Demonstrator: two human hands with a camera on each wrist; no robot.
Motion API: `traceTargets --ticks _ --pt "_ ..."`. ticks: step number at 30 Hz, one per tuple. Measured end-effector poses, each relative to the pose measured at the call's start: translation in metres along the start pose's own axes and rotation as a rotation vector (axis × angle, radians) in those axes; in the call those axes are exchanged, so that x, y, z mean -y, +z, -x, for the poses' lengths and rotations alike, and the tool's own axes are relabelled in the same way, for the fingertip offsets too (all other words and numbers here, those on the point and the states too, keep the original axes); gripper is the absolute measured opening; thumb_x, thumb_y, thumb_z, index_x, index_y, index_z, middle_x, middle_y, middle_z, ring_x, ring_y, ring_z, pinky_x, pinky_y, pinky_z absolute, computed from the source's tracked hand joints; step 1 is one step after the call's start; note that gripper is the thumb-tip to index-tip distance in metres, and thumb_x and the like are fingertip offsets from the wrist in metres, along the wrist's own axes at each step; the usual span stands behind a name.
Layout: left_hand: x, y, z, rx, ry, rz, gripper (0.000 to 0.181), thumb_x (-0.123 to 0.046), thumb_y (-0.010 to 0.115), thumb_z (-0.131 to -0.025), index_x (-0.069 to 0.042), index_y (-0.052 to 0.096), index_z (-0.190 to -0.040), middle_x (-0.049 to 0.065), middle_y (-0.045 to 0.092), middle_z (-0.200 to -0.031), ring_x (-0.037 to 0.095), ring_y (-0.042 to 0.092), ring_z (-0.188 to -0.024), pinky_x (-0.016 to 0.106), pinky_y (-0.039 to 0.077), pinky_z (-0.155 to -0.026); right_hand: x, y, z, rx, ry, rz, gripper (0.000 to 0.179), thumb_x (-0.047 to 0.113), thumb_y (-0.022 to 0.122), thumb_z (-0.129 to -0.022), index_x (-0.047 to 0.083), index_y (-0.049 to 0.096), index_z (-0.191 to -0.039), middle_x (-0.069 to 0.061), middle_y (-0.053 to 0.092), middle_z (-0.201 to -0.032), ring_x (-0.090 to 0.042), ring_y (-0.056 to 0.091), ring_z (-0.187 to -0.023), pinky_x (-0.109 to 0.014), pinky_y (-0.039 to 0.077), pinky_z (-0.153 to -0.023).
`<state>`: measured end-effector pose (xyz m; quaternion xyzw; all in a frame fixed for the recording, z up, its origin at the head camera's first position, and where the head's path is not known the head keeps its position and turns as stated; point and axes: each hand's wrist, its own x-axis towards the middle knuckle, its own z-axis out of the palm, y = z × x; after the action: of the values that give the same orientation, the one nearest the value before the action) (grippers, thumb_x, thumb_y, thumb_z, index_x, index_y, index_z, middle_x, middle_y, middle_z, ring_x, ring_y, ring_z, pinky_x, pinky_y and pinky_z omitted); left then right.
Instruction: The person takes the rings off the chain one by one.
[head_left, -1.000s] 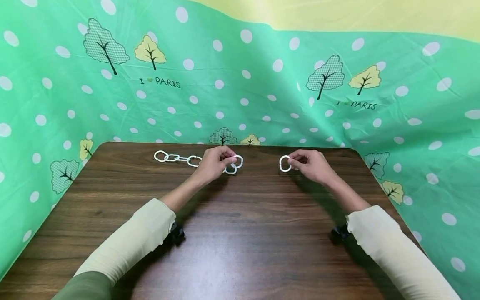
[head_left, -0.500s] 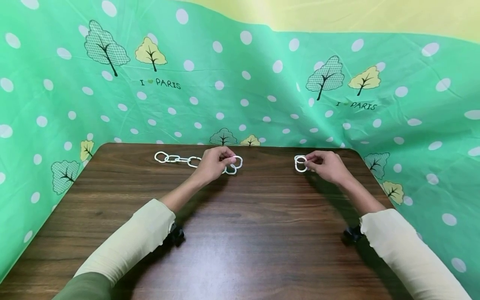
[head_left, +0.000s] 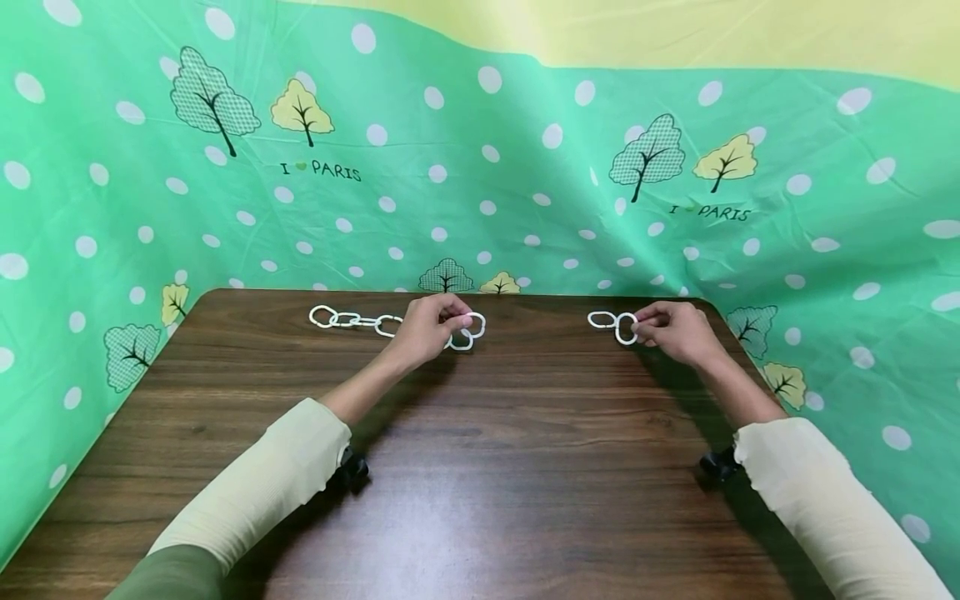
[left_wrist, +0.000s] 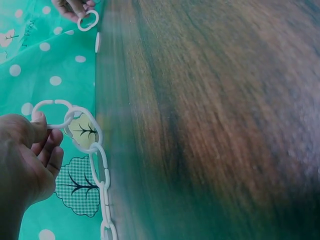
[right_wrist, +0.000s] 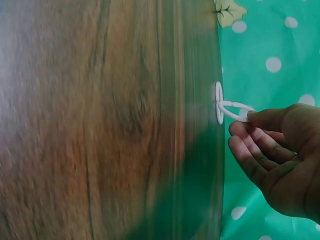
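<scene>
In the head view my left hand (head_left: 429,330) pinches the end link (head_left: 484,324) of a white plastic chain (head_left: 365,320). The rest of the chain trails left along the table's far edge, partly hidden behind that hand. In the left wrist view, thumb and fingers grip the end link (left_wrist: 52,102), which hooks into the following one. Farther right, my right hand (head_left: 677,331) holds a white link (head_left: 617,330) upright between thumb and finger. A second link (head_left: 602,313) lies flat at its left; the right wrist view shows this flat link (right_wrist: 218,95) joined to the held one.
Both hands work near the far edge of a dark brown wooden table (head_left: 480,433). A green dotted curtain (head_left: 487,183) hangs right behind and at both sides. Black devices (head_left: 354,471) sit at the wrists beside the pale sleeves.
My right hand has moved right with its link. The second link has come into view, first overlapping the held one, now stretched out to its left. My left hand has stayed still.
</scene>
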<state>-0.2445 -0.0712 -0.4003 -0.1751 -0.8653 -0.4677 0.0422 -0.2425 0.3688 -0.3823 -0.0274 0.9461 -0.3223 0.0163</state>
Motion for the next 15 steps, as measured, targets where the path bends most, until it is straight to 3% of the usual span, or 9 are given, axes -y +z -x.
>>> traceTargets --ticks 5,11,15 --pt "-0.001 -0.001 0.000 0.002 -0.001 -0.005 0.010 -0.014 0.079 -0.106 -0.007 0.083 -0.112 0.009 0.084 -0.102 0.024 0.076 -0.096 0.037 0.059 -0.090 -0.017 -0.007 -0.003 -0.022 0.066 -0.010 0.035 0.020 0.074 -0.111 -0.009 0.073 -0.129 -0.023 0.085 -0.109 -0.027 0.083 -0.088 -0.031 0.065 -0.072" --pt "-0.001 0.000 0.000 0.003 0.001 0.006 0.011 -0.013 0.079 -0.106 -0.006 0.083 -0.112 0.009 0.084 -0.102 0.024 0.076 -0.095 0.035 0.059 -0.089 -0.035 -0.009 -0.007 -0.045 0.158 -0.123 0.037 0.014 0.073 -0.110 -0.017 0.069 -0.130 -0.013 0.086 -0.092 -0.010 0.080 -0.075 -0.029 0.067 -0.071" --pt "-0.002 0.000 0.001 0.005 -0.001 0.006 0.011 -0.014 0.079 -0.106 -0.005 0.082 -0.113 0.009 0.084 -0.102 0.024 0.076 -0.096 0.036 0.059 -0.089 -0.043 -0.009 -0.010 -0.078 0.201 -0.157 0.035 0.010 0.070 -0.111 -0.019 0.067 -0.130 -0.010 0.083 -0.088 -0.006 0.077 -0.071 -0.028 0.067 -0.069"
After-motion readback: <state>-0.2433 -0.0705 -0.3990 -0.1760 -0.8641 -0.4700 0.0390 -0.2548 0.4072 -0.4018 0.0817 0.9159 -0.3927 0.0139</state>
